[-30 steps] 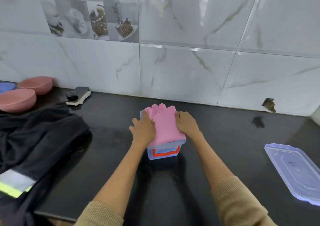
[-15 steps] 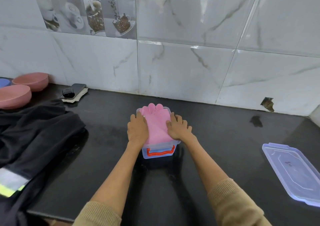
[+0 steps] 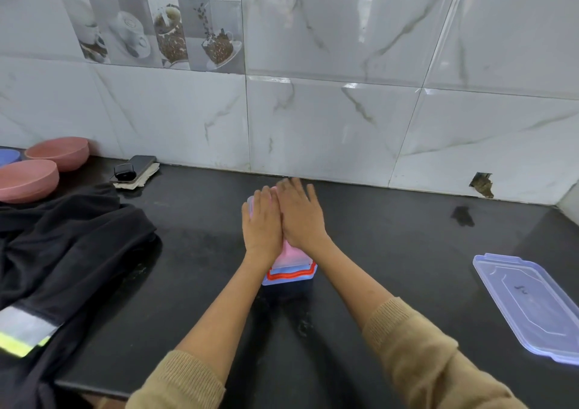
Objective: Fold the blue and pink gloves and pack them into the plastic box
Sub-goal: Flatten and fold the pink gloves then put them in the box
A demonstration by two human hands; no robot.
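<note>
Both hands lying flat side by side on top of the pink glove (image 3: 293,253) — left hand (image 3: 261,224) and right hand (image 3: 302,217) with fingers straight and stretched toward the wall, inner edges touching, pressing down and gripping nothing. Pink glove sitting in the plastic box (image 3: 289,275), mostly hidden under the palms, just a strip showing by the wrists. Box standing around the middle of the black desk (image 3: 391,252), closer to the back edge than the front, red handle facing the near side. Can't tell whether the blue glove is in there, contents under the pink one not showing.

Clear lid (image 3: 532,305) lying flat by the right edge of the desk, well apart from the box. Dark jacket (image 3: 62,242) with a reflective stripe bunching up along the left side and hanging over the front edge. Two pink bowls (image 3: 40,166) sitting in the back left corner, a bit of something blue just beside them at the frame edge. Phone (image 3: 138,166) resting on a scrap of sponge against the back edge, near the bowls.
</note>
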